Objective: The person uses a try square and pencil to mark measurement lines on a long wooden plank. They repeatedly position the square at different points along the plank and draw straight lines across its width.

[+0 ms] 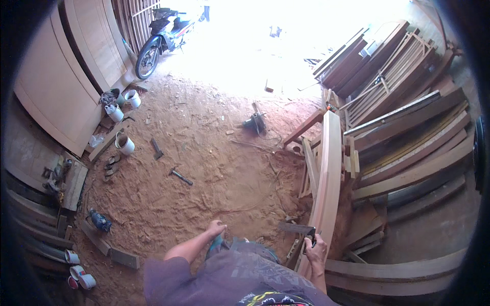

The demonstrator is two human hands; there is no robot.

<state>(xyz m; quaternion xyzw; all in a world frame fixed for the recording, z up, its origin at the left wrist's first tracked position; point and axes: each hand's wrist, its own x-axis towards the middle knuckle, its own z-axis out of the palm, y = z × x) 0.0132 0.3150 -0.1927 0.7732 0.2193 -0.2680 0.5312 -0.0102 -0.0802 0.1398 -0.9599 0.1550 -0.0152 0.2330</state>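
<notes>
My right hand (316, 249) is closed round the black handle of a handsaw (296, 228). Its flat blade points left, just beside a long pale timber beam (328, 173) that runs away from me on wooden supports. The hand is over the beam's near end; whether the saw touches the wood I cannot tell. Near my lap, my left hand (217, 228) has its fingers curled, and anything inside them is hidden. A hammer (181, 177) lies on the sandy floor ahead of that hand, with a second hammer-like tool (156, 149) farther off.
A corded power tool (255, 123) lies on the sawdust-strewn floor (219, 163). Planks (413, 178) are stacked along the right. On the left are wooden door panels (56, 86), white buckets (124, 143) and a blue power tool (100, 220). A motorcycle (163, 38) stands at the far left.
</notes>
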